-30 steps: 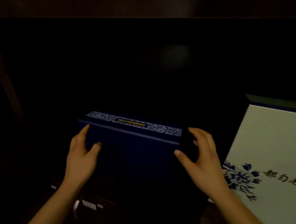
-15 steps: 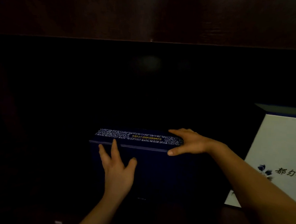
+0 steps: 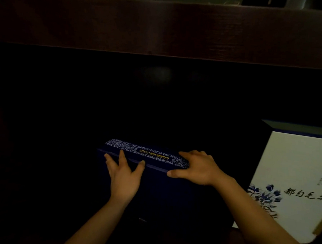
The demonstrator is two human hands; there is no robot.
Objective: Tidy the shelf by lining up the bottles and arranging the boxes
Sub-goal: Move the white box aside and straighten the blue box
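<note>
Both hands have shifted on the dark blue box (image 3: 153, 177) since a moment ago: the left hand (image 3: 124, 177) lies flat against its front face with fingers spread up to the top edge, and the right hand (image 3: 197, 168) rests palm-down over the right end of the patterned top. Neither grips; both press, fingers splayed. It stands upright deep in the dark shelf (image 3: 161, 26), just left of the white box (image 3: 295, 177) at the shelf's right edge. Probably rigid, light card with smooth faces, it likely slides easily; holding both ends seems safest.
</note>
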